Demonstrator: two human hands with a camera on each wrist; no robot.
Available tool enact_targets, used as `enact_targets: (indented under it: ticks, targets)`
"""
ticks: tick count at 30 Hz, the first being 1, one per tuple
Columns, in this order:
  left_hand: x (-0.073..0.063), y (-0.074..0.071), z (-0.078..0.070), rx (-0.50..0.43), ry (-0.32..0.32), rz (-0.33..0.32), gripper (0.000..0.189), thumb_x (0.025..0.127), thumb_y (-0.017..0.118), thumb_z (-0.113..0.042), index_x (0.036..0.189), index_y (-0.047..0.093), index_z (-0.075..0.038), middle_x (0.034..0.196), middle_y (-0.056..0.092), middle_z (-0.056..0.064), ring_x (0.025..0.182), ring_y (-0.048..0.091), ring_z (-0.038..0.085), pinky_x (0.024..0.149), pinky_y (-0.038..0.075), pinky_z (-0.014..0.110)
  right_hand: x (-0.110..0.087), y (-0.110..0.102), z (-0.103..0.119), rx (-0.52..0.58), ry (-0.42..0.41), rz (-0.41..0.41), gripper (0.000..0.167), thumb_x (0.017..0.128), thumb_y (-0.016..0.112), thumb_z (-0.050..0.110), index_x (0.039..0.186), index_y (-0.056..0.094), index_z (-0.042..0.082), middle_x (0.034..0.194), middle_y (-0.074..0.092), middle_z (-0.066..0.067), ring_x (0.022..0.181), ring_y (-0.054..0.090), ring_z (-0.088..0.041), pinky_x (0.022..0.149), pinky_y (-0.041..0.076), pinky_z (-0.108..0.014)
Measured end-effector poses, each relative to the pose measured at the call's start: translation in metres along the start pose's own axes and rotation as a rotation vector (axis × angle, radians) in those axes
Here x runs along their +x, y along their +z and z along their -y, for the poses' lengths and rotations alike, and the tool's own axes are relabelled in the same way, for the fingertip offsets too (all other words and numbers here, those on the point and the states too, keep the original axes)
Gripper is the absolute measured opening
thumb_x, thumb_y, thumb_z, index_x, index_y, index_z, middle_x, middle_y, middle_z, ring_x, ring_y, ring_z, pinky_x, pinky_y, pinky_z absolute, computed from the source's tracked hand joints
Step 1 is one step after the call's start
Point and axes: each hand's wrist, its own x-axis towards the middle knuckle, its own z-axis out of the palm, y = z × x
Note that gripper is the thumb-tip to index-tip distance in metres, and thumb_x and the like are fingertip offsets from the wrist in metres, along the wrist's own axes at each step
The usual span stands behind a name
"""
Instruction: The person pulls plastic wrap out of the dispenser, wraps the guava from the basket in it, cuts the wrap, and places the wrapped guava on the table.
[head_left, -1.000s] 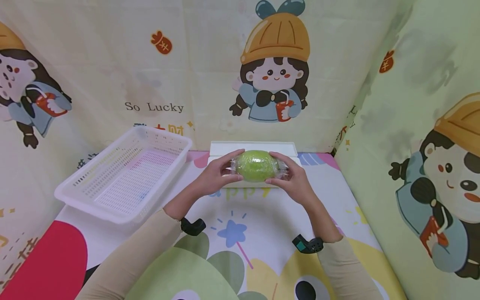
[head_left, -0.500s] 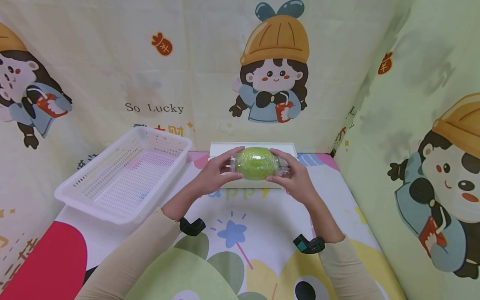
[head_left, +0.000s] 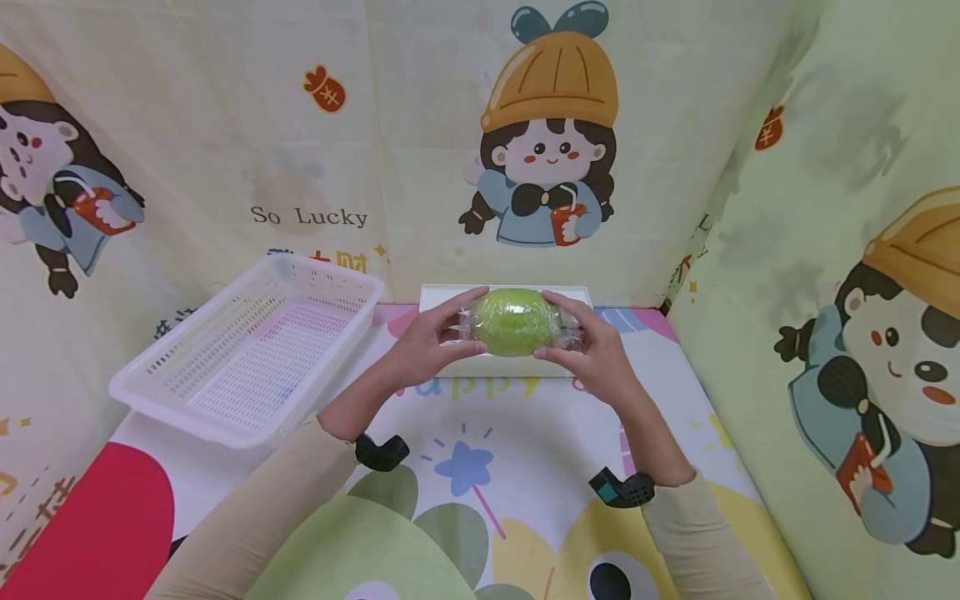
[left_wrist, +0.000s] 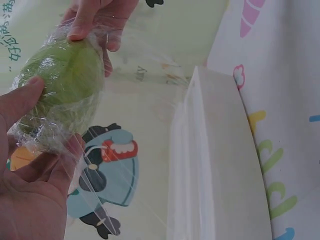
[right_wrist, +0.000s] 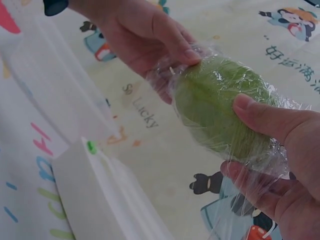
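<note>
A green oval fruit is wrapped in clear cling film, with bunched film at both ends. My left hand grips its left end, thumb on the near side and fingers behind. At the right end, my right hand grips in the same way. The fruit is held up in front of a long white box, hiding part of it in the head view. In the left wrist view, thin film hangs below the fruit. A small green piece shows on the box's top edge in the right wrist view.
To the left lies a white perforated plastic basket with nothing in it. The table has a printed cloth, and patterned fabric walls rise behind and at both sides. Each wrist wears a black camera band.
Both hands have lifted the wrapped fruit slightly, still gripping its two ends. The right wrist has shifted a little to the right; the basket and box stay put.
</note>
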Motion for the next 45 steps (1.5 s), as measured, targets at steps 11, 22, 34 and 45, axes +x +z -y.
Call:
enact_targets:
  ticks: [11,22,34,45]
  targets:
    - [-0.002,-0.003,-0.012,0.004,0.052,-0.002,0.075,0.085,0.073,-0.010,0.150,0.036,-0.020,0.144,0.048,0.004,0.112,0.062,0.024,0.096,0.053,0.039,-0.001,-0.004,0.012,-0.010,-0.035,-0.020,0.074,0.077,0.080,0.012,0.142,0.048,0.029,0.135,0.054,-0.004,0.109,0.058,-0.023,0.082,0.056,-0.020]
    - [-0.007,-0.005,-0.029,-0.017,0.063,-0.007,0.076,0.083,0.074,-0.006,0.149,0.037,-0.016,0.147,0.046,0.008,0.112,0.063,0.027,0.095,0.054,0.031,-0.003,-0.010,0.028,-0.015,-0.048,-0.021,0.074,0.077,0.081,0.014,0.141,0.048,0.032,0.133,0.054,-0.003,0.112,0.056,-0.020,0.082,0.056,-0.021]
    - [-0.012,-0.009,-0.045,-0.015,0.046,0.000,0.076,0.082,0.076,-0.006,0.148,0.040,-0.019,0.143,0.049,0.005,0.112,0.063,0.026,0.093,0.055,0.033,-0.008,-0.015,0.045,0.000,-0.094,-0.025,0.074,0.076,0.081,0.010,0.141,0.050,0.027,0.132,0.055,-0.003,0.111,0.056,-0.017,0.082,0.057,-0.024]
    - [-0.017,-0.013,-0.061,-0.021,0.035,0.033,0.077,0.081,0.076,-0.005,0.147,0.039,-0.017,0.137,0.051,0.007,0.112,0.062,0.025,0.092,0.056,0.036,-0.012,-0.019,0.056,0.003,-0.153,-0.028,0.077,0.073,0.083,0.005,0.140,0.051,0.023,0.130,0.057,-0.003,0.106,0.058,-0.010,0.080,0.057,-0.019]
